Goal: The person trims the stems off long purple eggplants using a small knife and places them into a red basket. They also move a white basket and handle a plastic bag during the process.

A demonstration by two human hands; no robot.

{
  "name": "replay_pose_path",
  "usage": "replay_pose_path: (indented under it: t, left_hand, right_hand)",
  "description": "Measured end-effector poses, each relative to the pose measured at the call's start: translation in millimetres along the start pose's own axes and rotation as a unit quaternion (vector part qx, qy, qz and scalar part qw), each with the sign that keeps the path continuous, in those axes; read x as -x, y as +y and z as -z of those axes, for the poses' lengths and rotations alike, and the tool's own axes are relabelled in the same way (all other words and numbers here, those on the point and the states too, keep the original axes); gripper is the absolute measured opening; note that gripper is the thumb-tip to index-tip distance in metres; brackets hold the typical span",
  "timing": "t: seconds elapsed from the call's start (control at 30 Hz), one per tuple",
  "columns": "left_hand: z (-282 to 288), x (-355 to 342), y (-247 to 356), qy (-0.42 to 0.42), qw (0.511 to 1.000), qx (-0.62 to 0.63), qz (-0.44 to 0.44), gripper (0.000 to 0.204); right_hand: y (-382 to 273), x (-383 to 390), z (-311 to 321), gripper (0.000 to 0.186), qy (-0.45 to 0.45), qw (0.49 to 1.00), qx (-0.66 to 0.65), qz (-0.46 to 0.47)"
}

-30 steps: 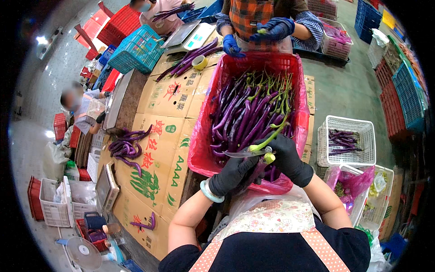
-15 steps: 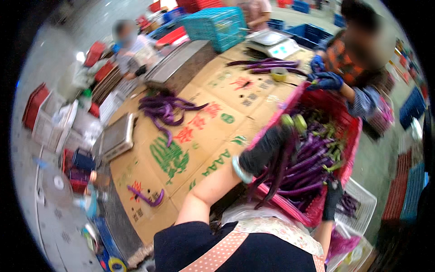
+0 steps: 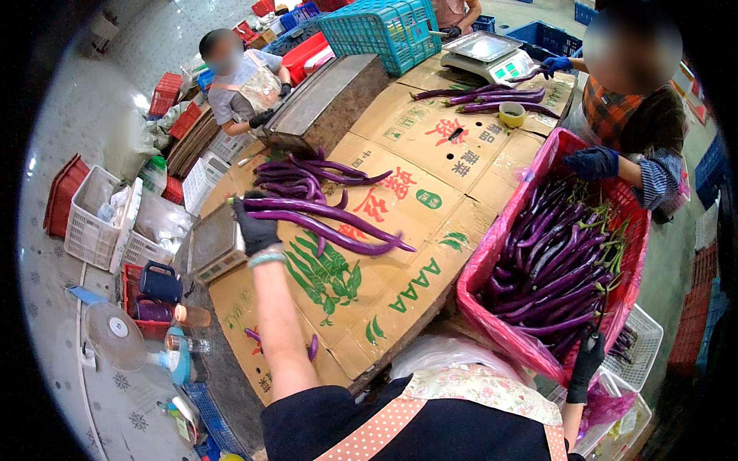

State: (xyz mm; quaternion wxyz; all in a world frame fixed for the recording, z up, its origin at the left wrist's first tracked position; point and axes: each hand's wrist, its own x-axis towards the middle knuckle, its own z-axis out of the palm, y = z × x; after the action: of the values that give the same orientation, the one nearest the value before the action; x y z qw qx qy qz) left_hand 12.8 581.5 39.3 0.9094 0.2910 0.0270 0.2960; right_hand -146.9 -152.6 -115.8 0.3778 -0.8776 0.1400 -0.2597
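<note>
My left hand (image 3: 257, 224), in a black glove, is closed round the stem ends of a few long purple eggplants (image 3: 330, 223). They stretch to the right over the cardboard (image 3: 400, 288), beside a pile of eggplants (image 3: 296, 178) and a flat scale (image 3: 214, 246). My right hand (image 3: 588, 358), also black-gloved, is closed at the near right corner of a red crate (image 3: 470, 307) lined with pink plastic. Something small and dark sticks up from its fingers, too small to name. Many eggplants (image 3: 550, 261) fill the crate, green stems mostly to the right.
Across the crate a co-worker holds a blue-gloved hand (image 3: 592, 163) over it; the other is at an eggplant near a white scale (image 3: 488, 58). A tape roll (image 3: 512, 115) lies by more eggplants. Another person stands behind a metal-topped block (image 3: 327, 100). White crates (image 3: 642, 346) stand at right.
My left hand has swung from above the crate to the left side of the cardboard, carrying eggplants. The co-worker's hands have moved apart, one toward the white scale. My right hand stays by the crate.
</note>
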Motion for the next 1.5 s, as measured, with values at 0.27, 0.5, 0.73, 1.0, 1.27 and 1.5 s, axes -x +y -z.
replay_pose_path:
  t: [0.27,0.5,0.73,1.0,1.27,1.5]
  left_hand:
    - [51.5,-144.9,4.2,0.006,0.933,-0.358,0.044,0.057]
    - [67.8,-136.9,-155.6,-0.250,0.831,-0.481,0.122,0.037]
    - [-230.2,172.3,-387.8,-0.561,0.612,-0.342,0.440,0.035]
    - [-203.9,384.1,-487.8,-0.680,0.439,-0.584,0.059,0.100]
    - [-184.7,398.4,-500.1,-0.613,0.534,-0.578,0.069,0.098]
    - [-177.5,364.7,-522.8,-0.578,0.514,-0.568,0.284,0.068]
  right_hand:
    - [-2.3,26.8,15.4,0.028,0.105,0.987,-0.077,-0.089]
    - [-27.2,17.0,3.4,0.028,0.148,0.985,0.040,-0.075]
    - [-44.6,31.8,23.8,0.027,0.218,0.964,0.049,-0.144]
    - [-37.1,28.1,15.0,0.026,0.238,0.956,0.037,-0.167]
    - [-35.2,28.4,17.6,0.026,0.226,0.958,-0.017,-0.176]
    - [-38.5,27.4,20.8,0.026,0.198,0.967,-0.024,-0.156]
